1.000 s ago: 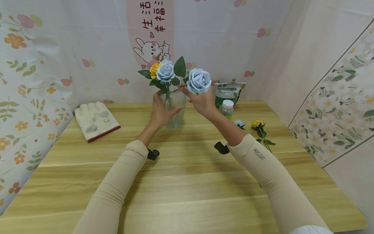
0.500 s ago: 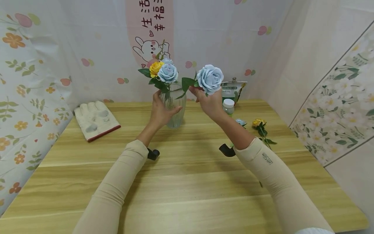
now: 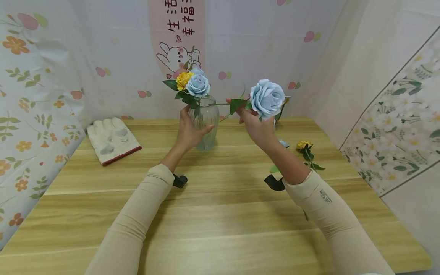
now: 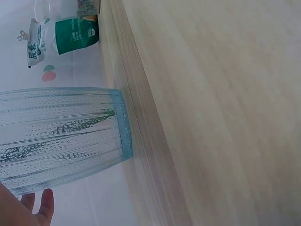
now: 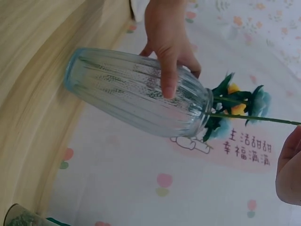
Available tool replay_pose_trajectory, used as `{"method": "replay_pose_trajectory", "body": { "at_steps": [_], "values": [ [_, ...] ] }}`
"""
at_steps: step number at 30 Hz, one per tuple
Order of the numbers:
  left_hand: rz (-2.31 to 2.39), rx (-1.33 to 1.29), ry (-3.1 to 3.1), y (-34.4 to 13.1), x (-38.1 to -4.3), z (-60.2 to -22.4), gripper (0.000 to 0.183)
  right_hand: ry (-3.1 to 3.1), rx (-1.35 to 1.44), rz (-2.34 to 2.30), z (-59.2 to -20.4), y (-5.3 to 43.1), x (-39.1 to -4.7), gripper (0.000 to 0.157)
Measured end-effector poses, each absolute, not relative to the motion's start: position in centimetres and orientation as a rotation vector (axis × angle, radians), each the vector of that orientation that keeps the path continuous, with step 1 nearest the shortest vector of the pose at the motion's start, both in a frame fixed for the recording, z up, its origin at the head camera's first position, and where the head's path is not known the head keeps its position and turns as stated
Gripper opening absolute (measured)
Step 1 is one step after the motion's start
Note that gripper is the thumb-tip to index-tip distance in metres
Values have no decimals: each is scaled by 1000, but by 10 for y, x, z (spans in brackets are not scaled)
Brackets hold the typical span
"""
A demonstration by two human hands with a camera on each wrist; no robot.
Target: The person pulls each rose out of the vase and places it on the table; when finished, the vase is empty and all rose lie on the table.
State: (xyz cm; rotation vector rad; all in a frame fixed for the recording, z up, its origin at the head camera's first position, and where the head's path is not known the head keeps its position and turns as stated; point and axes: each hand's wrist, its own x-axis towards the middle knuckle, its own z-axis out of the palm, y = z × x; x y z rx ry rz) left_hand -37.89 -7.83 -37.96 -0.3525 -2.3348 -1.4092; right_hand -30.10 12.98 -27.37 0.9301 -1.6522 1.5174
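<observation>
Two bare hands work over one wooden bench [image 3: 213, 221]. The left hand [image 3: 189, 131] grasps the single ribbed glass vase [image 3: 207, 130] round its upper body, thumb along the near side and fingers toward the back; the vase stands upright on the bench, toward the far edge. The right hand [image 3: 258, 128], to the right of the vase, pinches the stem of one large blue rose [image 3: 267, 98], its bloom above the hand and its stem lying nearly level, pointing at the vase mouth; whether the stem's tip is inside the rim I cannot tell. Three blooms show in the vase: one yellow rose [image 3: 183, 80] and two paler blue ones [image 3: 198, 84], one partly behind the other, with dark green leaves about them. Two more flowers lie on the bench at the right, one yellow flower [image 3: 304, 144] and one small blue flower [image 3: 283, 143], the latter largely hidden by the right forearm. One white glove [image 3: 113, 141] with a red cuff lies at the left. The left wrist view shows one green and white pouch [image 4: 77, 35] and one clear jar [image 4: 87, 8] beside it. Two beige sleeves [image 3: 123, 229] cover the forearms, and one black piece shows near each wrist.
</observation>
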Motion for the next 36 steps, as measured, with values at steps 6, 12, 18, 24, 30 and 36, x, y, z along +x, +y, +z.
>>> {"method": "replay_pose_trajectory", "body": {
  "at_steps": [6,12,18,24,30,36],
  "values": [
    [-1415,-344,-2332,-79,-378,-380,109,-1679,987,1576,-268,133,-295,16],
    [-1417,-361,-2331,-80,-379,-382,108,-1725,916,1667,-270,136,-295,11],
    [-1411,-356,-2337,-79,-379,-383,110,-1759,845,1810,-272,135,-292,20],
    [-1399,-351,-2328,-79,-379,-382,109,-1826,877,1872,-273,135,-292,18],
    [-1411,-358,-2327,-79,-379,-381,110,-1858,880,1854,-273,137,-296,15],
    [-1430,-373,-2326,-79,-379,-382,109,-1782,841,1817,-275,139,-298,10]
  ]
}}
